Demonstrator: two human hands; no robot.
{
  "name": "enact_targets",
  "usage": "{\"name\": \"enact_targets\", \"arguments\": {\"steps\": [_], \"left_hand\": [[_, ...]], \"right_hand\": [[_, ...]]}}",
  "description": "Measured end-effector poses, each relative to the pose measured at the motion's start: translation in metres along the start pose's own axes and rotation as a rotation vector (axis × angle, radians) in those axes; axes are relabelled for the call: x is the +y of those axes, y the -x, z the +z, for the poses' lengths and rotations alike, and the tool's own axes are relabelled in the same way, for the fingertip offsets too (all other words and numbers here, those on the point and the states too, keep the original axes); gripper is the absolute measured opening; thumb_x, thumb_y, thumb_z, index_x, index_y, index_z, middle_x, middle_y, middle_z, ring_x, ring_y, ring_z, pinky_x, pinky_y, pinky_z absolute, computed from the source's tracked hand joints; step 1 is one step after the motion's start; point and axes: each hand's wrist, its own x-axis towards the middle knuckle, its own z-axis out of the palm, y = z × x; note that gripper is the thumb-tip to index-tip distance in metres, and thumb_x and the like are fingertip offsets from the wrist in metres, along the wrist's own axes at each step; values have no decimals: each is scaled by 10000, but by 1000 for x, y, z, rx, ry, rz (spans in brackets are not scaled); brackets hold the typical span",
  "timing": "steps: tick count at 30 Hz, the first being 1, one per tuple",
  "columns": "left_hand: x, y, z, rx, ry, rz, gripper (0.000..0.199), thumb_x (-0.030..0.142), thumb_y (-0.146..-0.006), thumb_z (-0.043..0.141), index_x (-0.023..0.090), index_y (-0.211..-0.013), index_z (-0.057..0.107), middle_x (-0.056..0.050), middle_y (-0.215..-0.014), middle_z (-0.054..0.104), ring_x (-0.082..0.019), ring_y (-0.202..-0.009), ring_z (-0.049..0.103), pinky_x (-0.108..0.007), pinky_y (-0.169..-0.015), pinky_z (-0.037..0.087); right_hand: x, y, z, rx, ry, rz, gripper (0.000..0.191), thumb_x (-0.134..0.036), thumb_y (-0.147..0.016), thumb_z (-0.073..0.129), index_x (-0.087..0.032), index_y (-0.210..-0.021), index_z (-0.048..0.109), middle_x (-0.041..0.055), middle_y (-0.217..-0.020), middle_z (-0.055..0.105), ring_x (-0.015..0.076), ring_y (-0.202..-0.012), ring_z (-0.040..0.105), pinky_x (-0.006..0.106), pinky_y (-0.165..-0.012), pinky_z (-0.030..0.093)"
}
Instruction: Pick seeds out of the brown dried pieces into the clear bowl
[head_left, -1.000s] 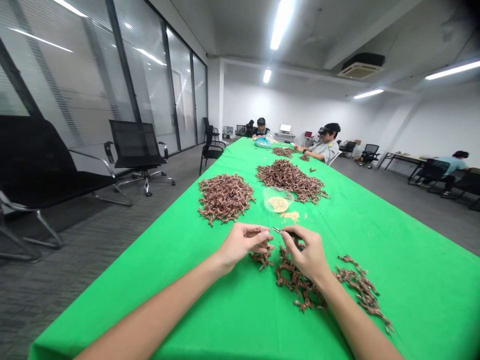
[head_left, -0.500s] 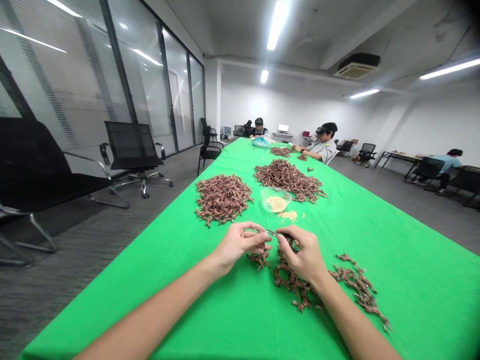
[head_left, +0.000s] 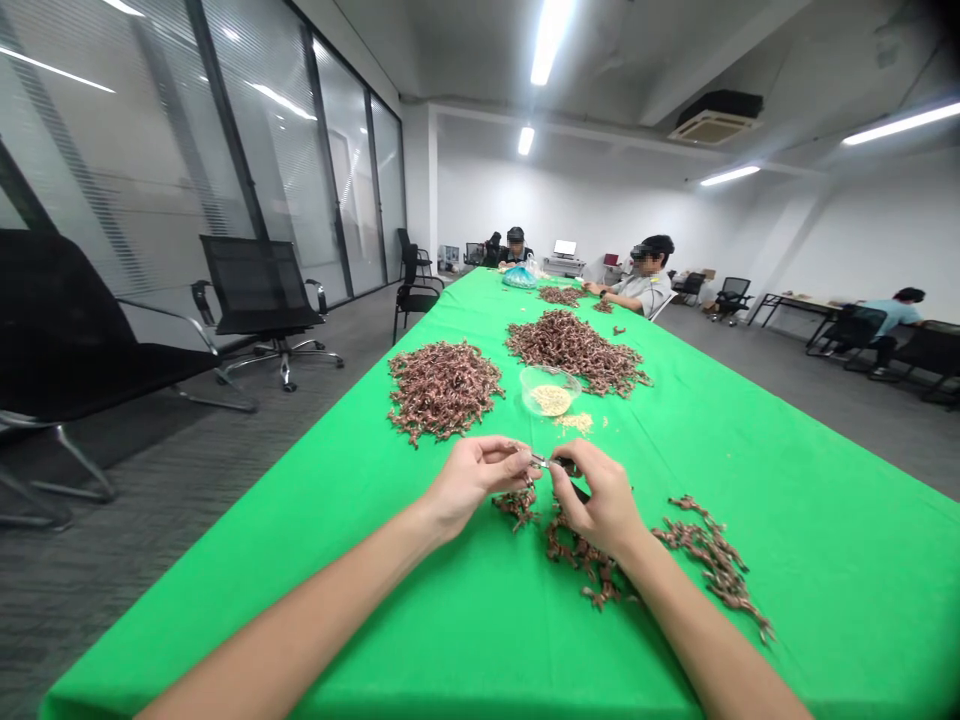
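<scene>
My left hand (head_left: pixel 466 490) is closed in a pinch on a small brown figure, mostly hidden by the fingertips. My right hand (head_left: pixel 600 500) grips a small dark-handled cutter (head_left: pixel 578 490), its metal tip meeting the left fingertips. Beneath and beside the hands lie several twisted brown figures (head_left: pixel 592 570), partly covered by the right hand. A smaller group of brown figures (head_left: pixel 516 508) sits below the left fingertips. Beyond the hands stands a clear plastic bowl (head_left: pixel 529 395) with pale bits in it, and more pale bits (head_left: pixel 576 422) are scattered in front of it.
On the green tablecloth (head_left: pixel 375 620) a heap of brown figures (head_left: pixel 446 390) lies left, a larger heap (head_left: pixel 574 348) behind the bowl. Loose figures (head_left: pixel 712 560) trail right of my forearm. Two people sit at the far end near a blue bag (head_left: pixel 519 276). Black chairs (head_left: pixel 259 290) stand left.
The view has tilted slightly, so the table sits a little higher. Both hands stay together with the cutter at the left fingertips; the cutter's angle has shifted slightly.
</scene>
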Motion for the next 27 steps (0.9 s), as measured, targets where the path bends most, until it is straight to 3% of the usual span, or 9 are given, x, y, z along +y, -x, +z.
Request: {"name": "enact_targets", "arguments": {"steps": [7,16,27], "left_hand": [[0,0,1,-27,7,15,372,351,-721,823,90,-962,712,-116,-904,727,-179,-796,693,-278,-775,550],[2,3,3,-95,-57,15,381,295,-671,853,96,-967,720,-124,-926,731,-203,-815,694,-264,-741,528],[0,3,2,-146,-54,-9,300,275,-721,821,84,-925,712,-111,-815,728,-155,-705,671,-208,-625,494]], "right_hand": [[-4,0,-4,56,41,-103,100,-226,-933,502,-172,-990,562,77,-856,592,198,-781,551,324,-708,450],[-5,0,-4,112,159,-115,101,-234,-932,514,-170,-987,571,84,-858,607,210,-793,561,343,-724,452],[-3,5,-4,105,290,-172,80,-242,-930,556,-175,-911,598,62,-761,612,165,-654,546,281,-629,411]]}}
